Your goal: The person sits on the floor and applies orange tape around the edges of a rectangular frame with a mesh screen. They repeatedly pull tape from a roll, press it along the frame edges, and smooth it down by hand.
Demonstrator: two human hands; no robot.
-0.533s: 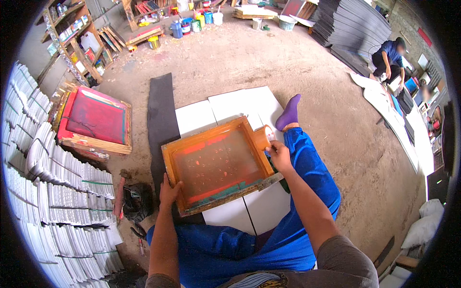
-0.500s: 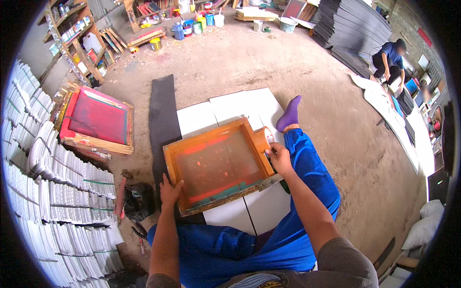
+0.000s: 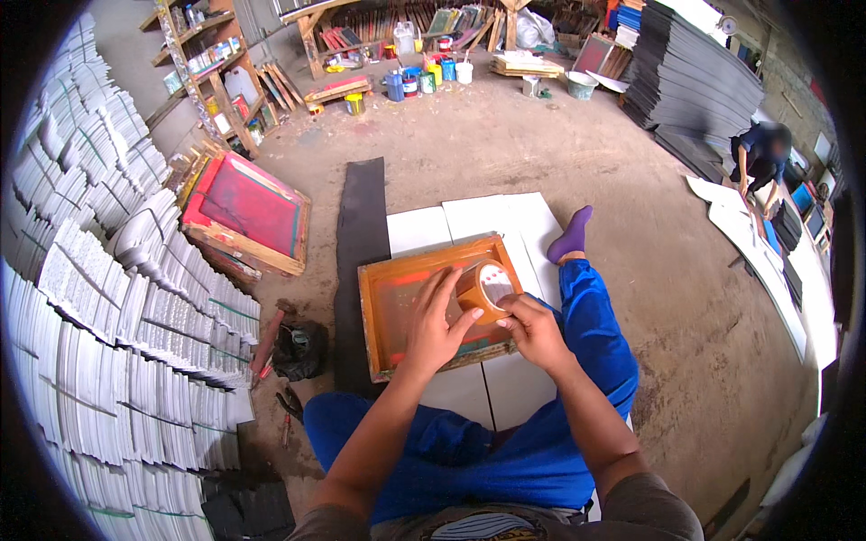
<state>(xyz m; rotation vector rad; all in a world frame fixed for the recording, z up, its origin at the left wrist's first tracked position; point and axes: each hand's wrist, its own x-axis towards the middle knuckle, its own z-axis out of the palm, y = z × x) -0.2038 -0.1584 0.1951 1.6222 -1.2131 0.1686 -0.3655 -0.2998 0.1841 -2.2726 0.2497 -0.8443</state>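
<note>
Above the screen-printing frame (image 3: 376, 334), a roll of brown packing tape (image 3: 468, 294) is held up between my two hands. My left hand (image 3: 437, 323) straddles the roll's left side, long fingers at its upper edge and thumb on its lower edge. With thumb and bent fingers, my right hand (image 3: 534, 330) pinches the roll's lower right rim. The roll's pale core faces up and right. Wooden-edged and orange-smeared, the frame lies across white sheets (image 3: 528, 215) between my legs; my hands hide part of its mesh.
A black strip (image 3: 363, 216) runs left of the sheets. Beyond it leans a red-meshed frame (image 3: 248, 207). Bundled white sheets (image 3: 162, 361) are stacked at far left, near a black bag (image 3: 300, 350). Paint containers (image 3: 428, 81) stand at the back. Another person (image 3: 760, 155) crouches at right.
My right hand has brought the tape roll from the frame's right edge to above it. My left hand has left the frame's left edge and come to the roll. The view has shifted left.
</note>
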